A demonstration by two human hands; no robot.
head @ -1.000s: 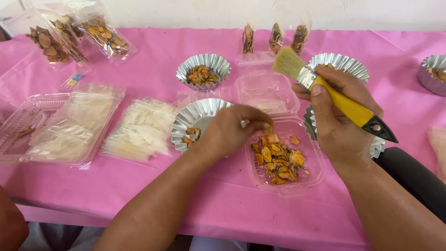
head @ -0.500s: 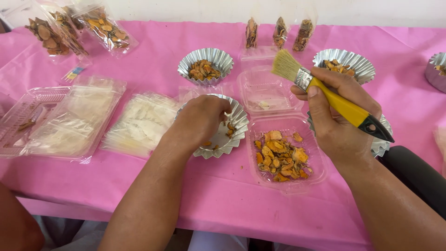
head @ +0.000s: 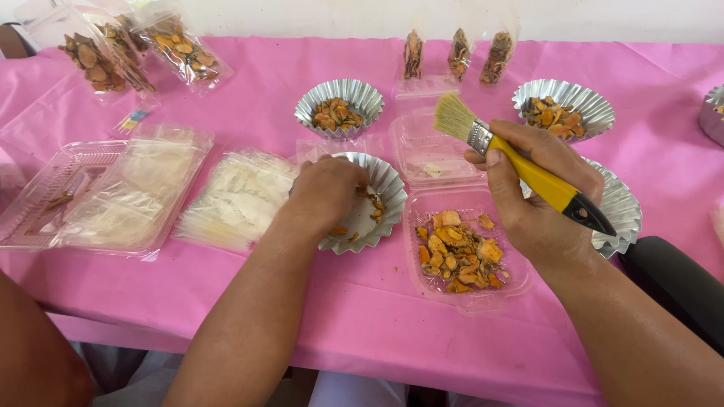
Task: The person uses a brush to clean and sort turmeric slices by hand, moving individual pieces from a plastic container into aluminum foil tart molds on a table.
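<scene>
Left hand [head: 326, 192] now lower over foil cup [head: 381, 197], fingertips hidden

The left hand [head: 326, 194] rests in a fluted foil cup [head: 377, 207] tipped toward the right, a few dried slices inside it. Just right of that cup, under the right hand [head: 539, 196], lies a clear plastic tray [head: 466, 249] with a heap of slices [head: 458, 251] in it. The right hand holds a brush [head: 520, 166], bristles pointing left over an emptier tray [head: 426, 147] behind. Beyond the left hand stands another filled cup [head: 338, 107]. Left of that hand lie stacked clear bags [head: 240, 197], then a lidded box [head: 90, 196]. Beyond the right hand sits a third filled cup [head: 562, 108].
</scene>
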